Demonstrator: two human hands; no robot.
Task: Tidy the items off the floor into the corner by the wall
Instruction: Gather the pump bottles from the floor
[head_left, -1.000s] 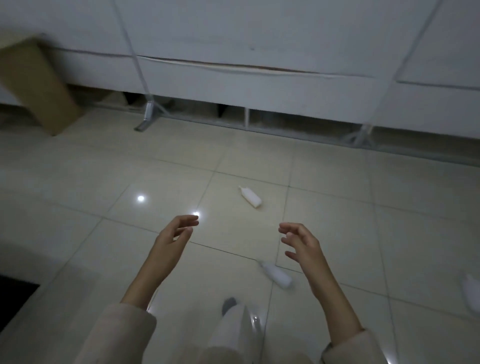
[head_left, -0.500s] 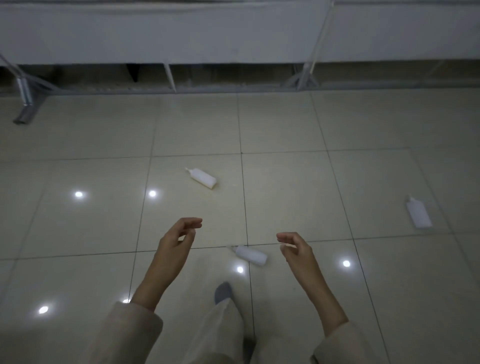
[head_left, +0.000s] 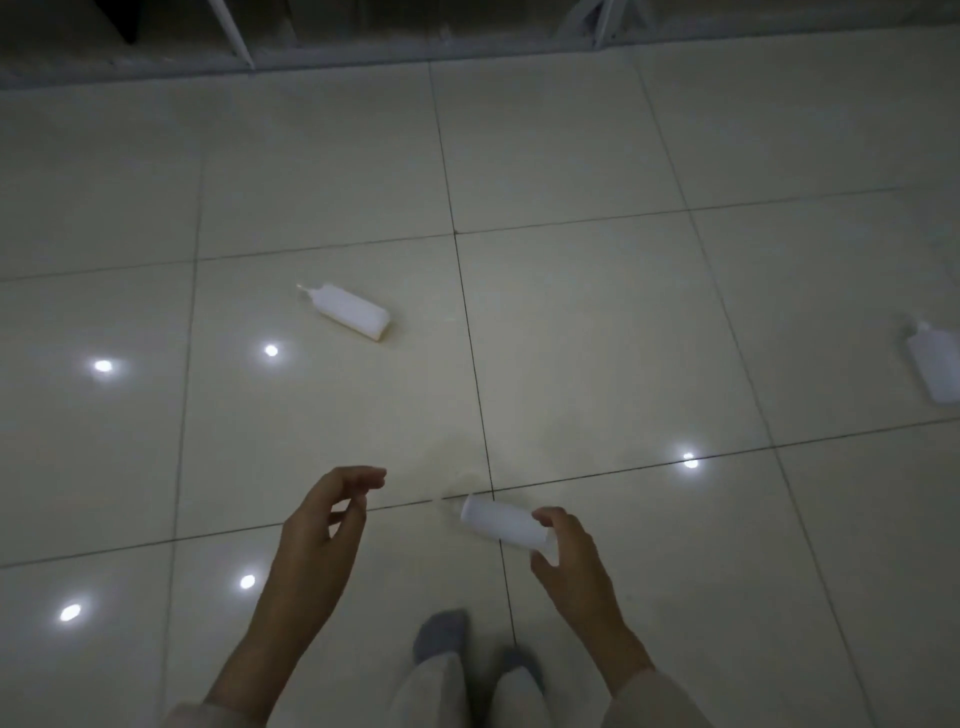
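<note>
Bottle (head_left: 503, 526) partly hidden by curled right hand (head_left: 574, 558), seemingly ungripped; left hand (head_left: 317, 540) loose, empty.

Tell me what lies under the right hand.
The nearest white bottle lies on its side on the tiled floor, its near end hidden by the right hand. Whether the fingers touch it cannot be told.
</note>
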